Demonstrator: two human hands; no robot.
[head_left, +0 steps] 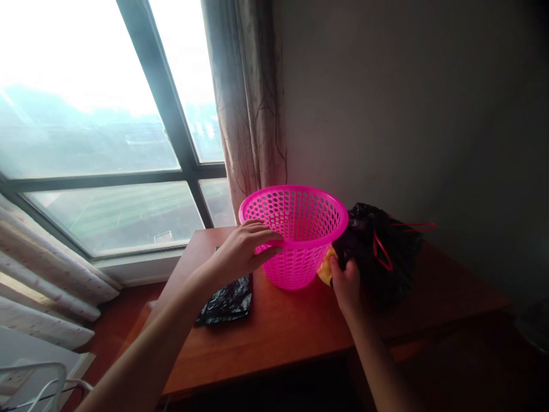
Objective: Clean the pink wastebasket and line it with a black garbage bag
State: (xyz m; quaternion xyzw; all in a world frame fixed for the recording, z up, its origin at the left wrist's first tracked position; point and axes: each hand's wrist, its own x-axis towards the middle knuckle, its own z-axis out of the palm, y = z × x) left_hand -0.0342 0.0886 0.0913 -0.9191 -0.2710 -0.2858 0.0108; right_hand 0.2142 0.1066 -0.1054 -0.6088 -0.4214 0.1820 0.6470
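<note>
A bright pink plastic basket (295,264) with round holes stands upright on the brown wooden table (278,329). My left hand (249,247) grips its near-left rim, fingers over the edge and thumb outside. To the right of the basket, my right hand (345,280) is closed on a yellow item (326,266) with a dark part. What that item is, I cannot make out, as the hand and basket hide some of it. Just beyond the right hand lies a crumpled black plastic bag (397,257) with red drawstrings (382,252).
A folded black plastic bag (227,301) lies on the table left of the basket, partly behind my left forearm. Behind the table are a grey wall (386,114) and a curtain (253,103). A large window (107,149) is at the left, with a white metal frame (43,369) below.
</note>
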